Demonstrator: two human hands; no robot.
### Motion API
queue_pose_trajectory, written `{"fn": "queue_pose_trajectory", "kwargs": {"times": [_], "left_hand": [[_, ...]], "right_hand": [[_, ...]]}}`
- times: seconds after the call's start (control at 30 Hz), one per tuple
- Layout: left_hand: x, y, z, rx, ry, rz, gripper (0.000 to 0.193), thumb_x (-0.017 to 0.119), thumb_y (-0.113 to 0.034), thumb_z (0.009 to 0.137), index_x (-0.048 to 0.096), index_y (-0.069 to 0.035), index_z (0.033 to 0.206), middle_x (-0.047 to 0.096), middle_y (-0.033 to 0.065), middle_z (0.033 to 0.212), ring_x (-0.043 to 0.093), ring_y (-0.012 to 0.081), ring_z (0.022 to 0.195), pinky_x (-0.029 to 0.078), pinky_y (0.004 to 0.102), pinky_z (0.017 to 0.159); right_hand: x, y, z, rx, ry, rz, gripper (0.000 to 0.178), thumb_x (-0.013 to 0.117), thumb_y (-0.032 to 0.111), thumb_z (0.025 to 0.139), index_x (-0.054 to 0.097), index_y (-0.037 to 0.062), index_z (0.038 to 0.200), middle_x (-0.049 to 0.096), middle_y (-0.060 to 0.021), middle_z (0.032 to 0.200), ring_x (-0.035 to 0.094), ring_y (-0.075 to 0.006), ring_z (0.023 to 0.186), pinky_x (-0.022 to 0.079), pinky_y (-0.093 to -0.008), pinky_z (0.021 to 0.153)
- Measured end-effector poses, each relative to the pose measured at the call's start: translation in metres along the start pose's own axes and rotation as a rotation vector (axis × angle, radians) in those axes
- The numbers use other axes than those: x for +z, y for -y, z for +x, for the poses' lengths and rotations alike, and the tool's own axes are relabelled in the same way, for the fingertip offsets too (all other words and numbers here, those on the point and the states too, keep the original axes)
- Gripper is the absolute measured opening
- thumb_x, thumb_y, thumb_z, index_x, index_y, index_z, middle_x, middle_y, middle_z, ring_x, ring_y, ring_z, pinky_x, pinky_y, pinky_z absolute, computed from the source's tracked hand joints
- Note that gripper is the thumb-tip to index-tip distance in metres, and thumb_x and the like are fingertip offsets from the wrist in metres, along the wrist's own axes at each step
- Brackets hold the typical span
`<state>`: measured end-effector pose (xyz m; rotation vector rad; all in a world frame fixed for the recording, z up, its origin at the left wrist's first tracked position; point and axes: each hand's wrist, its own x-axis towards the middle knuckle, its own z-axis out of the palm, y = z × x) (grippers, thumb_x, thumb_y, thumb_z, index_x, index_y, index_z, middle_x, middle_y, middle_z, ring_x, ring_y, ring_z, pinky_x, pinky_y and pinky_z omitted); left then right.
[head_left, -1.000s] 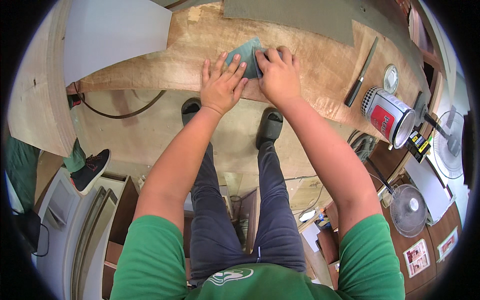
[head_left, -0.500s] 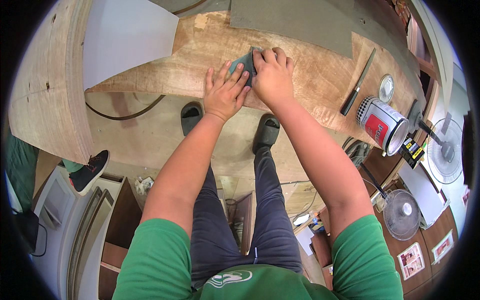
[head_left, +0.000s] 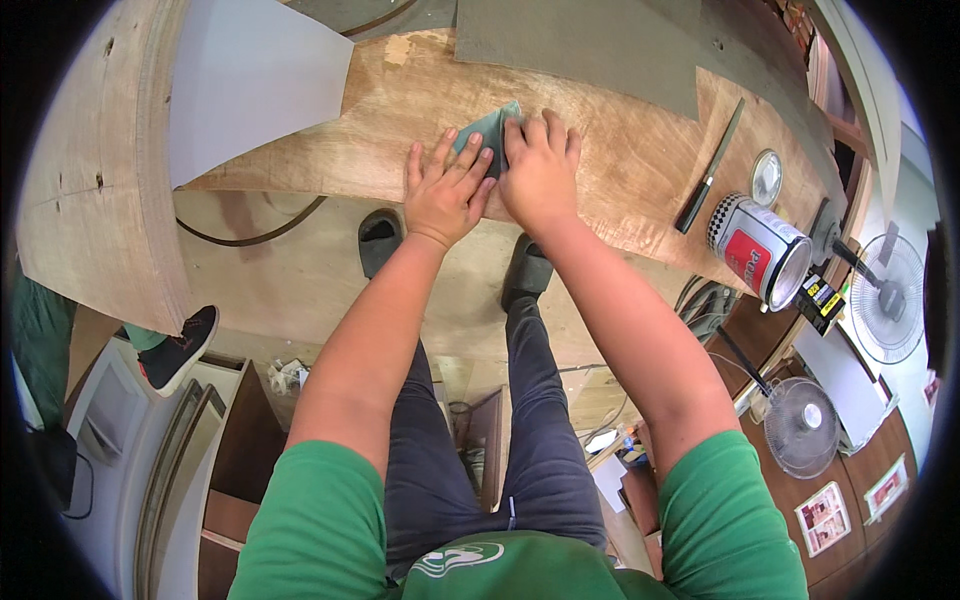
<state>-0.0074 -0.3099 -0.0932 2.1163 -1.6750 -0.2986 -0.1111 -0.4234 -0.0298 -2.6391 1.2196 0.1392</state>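
Observation:
A grey-green sheet of sandpaper [head_left: 487, 133] with a dark crease lies on the wooden board [head_left: 620, 150], partly covered by my hands. My left hand [head_left: 443, 195] rests flat at its lower left, fingers spread, the fingertips on the sheet. At the sheet's right part is my right hand [head_left: 541, 175], its fingers bent down over the edge and the thumb side against the crease. The sheet's far corner sticks up past the fingers. What lies under my right palm is hidden.
On the board's right are a knife [head_left: 712, 165], a round metal lid [head_left: 766, 178] and a tipped-looking paint can [head_left: 758, 250]. A white panel [head_left: 265, 85] stands at the left. Two fans [head_left: 803, 420] are at the lower right. Another person's shoe [head_left: 180, 350] shows at the left.
My right fingers have straightened somewhat from a tighter curl. More of the sandpaper's far corner shows between my hands. The left hand stays flat in nearly the same place.

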Motion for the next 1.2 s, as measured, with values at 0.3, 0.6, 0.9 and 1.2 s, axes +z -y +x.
{"fn": "queue_pose_trajectory", "kwargs": {"times": [0.3,0.6,0.9,1.2], "left_hand": [[0.001,-0.001,0.001,-0.002,0.010,0.014,0.038,0.063,-0.035,0.090,0.068,-0.024,0.126,0.055,-0.0033,0.145,0.040,0.0238,0.142,0.020,0.0576,0.117],[0.004,0.001,0.001,0.017,0.031,0.000,0.040,0.062,-0.031,0.087,0.066,-0.023,0.126,0.048,-0.0044,0.152,0.037,0.0244,0.145,0.017,0.0591,0.118],[0.002,0.001,0.000,0.017,0.019,-0.002,0.040,0.063,-0.030,0.084,0.066,-0.022,0.123,0.047,-0.0043,0.153,0.035,0.0252,0.146,0.018,0.0594,0.118],[0.002,0.005,-0.005,0.037,0.018,0.046,0.050,0.064,-0.036,0.086,0.061,-0.022,0.134,0.044,-0.0042,0.155,0.031,0.0238,0.147,0.016,0.0584,0.119]], "right_hand": [[-0.002,0.005,0.000,0.071,0.061,0.008,0.057,0.068,0.023,0.083,0.056,0.0022,0.135,0.052,-0.0137,0.134,0.029,-0.0382,0.144,0.021,-0.0693,0.113],[-0.003,0.014,0.017,0.152,-0.002,0.095,0.051,0.063,0.022,0.087,0.057,-0.0004,0.133,0.052,-0.0159,0.134,0.030,-0.0416,0.143,0.020,-0.0726,0.111],[-0.003,0.018,0.026,0.178,0.019,0.095,0.047,0.053,0.024,0.094,0.054,-0.0024,0.133,0.049,-0.0172,0.136,0.028,-0.0409,0.145,0.021,-0.0739,0.109],[-0.003,0.012,0.020,0.149,0.066,0.084,0.057,0.061,0.035,0.090,0.054,0.0027,0.137,0.048,-0.0161,0.140,0.022,-0.0418,0.148,0.018,-0.0733,0.111]]}}
